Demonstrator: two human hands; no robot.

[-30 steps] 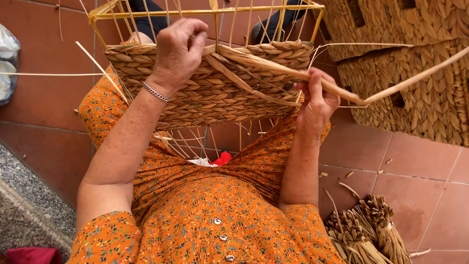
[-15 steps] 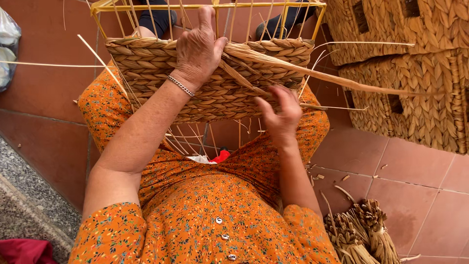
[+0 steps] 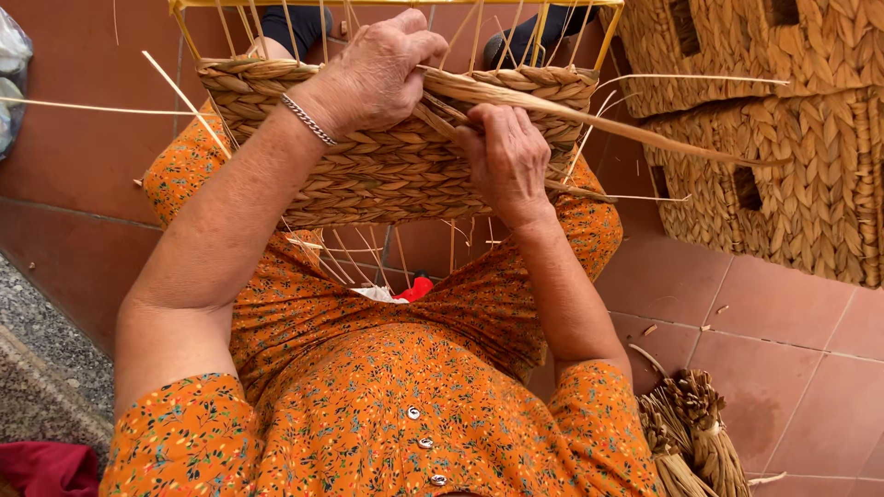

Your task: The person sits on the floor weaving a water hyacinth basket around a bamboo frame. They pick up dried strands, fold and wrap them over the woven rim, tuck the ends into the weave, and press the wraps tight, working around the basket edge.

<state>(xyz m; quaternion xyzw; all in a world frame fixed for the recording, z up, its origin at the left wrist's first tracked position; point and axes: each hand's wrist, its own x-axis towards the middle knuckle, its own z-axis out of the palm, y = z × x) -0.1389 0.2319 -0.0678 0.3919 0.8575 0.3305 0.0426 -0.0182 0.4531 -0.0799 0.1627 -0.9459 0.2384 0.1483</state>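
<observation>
Half-woven basket (image 3: 387, 156), propped on the lap, is steadied by the left hand (image 3: 373, 78), its grip closed over the rim, while the right hand (image 3: 506, 156) pinches the flat weaving strand (image 3: 589, 115), best kept taut and pressed down against the row beneath.

Stacked finished woven straw baskets (image 3: 783, 138) at upper right, standing on the terracotta-tiled floor (image 3: 810, 368). Below the baskets, near the bottom edge, a bundle of tied dry reed stalks (image 3: 691, 442). Far left of the baskets, a strip of grey speckled stone paving (image 3: 46, 368), with dark red cloth (image 3: 41, 469) at its lower end.
</observation>
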